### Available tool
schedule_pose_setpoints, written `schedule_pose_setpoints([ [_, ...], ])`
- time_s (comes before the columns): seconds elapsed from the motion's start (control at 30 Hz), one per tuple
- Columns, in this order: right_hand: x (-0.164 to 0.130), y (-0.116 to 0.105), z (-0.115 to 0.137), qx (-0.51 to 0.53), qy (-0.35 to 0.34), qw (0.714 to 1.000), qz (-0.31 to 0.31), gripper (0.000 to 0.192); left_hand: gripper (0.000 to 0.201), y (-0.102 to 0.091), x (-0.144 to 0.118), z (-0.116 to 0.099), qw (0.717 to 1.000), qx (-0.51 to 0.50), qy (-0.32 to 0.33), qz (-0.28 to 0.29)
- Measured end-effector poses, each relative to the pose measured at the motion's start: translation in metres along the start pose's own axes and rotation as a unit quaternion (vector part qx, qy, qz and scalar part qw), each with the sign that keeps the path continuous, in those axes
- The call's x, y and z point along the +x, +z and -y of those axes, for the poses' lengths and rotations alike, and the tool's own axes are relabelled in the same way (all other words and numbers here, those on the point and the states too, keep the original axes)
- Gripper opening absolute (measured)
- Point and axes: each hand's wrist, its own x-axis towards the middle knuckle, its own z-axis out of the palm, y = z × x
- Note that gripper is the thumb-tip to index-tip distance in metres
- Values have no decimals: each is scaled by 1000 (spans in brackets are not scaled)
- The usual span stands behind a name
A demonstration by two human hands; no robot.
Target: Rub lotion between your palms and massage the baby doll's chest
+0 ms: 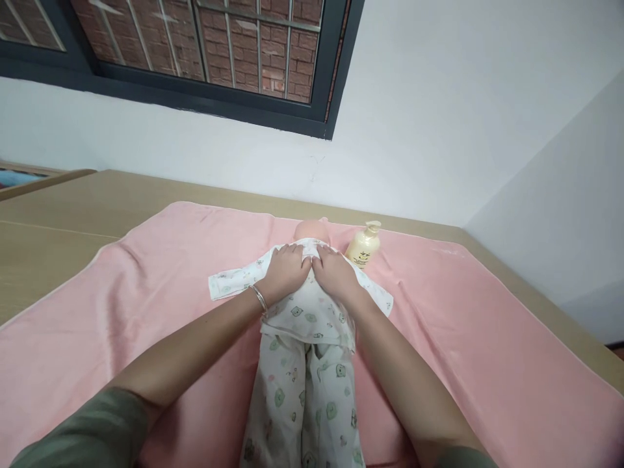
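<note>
Your left hand (pixel 287 268) lies palm down on the upper chest of a baby doll (pixel 312 233), its fingers spread flat on the white printed top (pixel 312 305) that the doll wears; the grip is open, pressing rather than clasping. A thin bangle (pixel 259 298) circles that wrist. Your right hand (pixel 335 270) rests just beside it, also palm down on the top, and the two hands meet near the doll's collar, thumbs touching or very nearly so (the gap is too fine to judge). That grip is open as well, with nothing held in it.

The doll lies on its back on a pink towel (pixel 487 338), head away from you, feet toward you. Only a little of its bare head shows past your knuckles. The sleeves of the top stick out to either side, the one on your left lying flat on the towel. Below the top, matching printed trousers (pixel 305 403) run down toward the lower edge of the view between your forearms.

A cream pump bottle (pixel 363 246) stands on the towel near the doll's head, on your right and close to your right hand without touching it. The towel covers a pale wooden worktop (pixel 58 221) set against a white wall, beneath a dark-framed window (pixel 219 97).
</note>
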Motion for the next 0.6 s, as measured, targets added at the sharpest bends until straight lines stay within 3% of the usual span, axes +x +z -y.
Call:
schedule_pose_setpoints([
  [0.17, 12, 6, -13, 34, 23, 999, 8, 50, 36, -2, -11, -11, 998, 49, 32, -19],
  [0.33, 8, 6, -12, 8, 6, 1000, 15, 55, 33, -5, -6, -6, 1000, 10, 5, -8],
  [0.6, -11, -1, 13, -109, 26, 993, -36, 44, 40, 1, 4, 5, 998, -48, -47, 0],
])
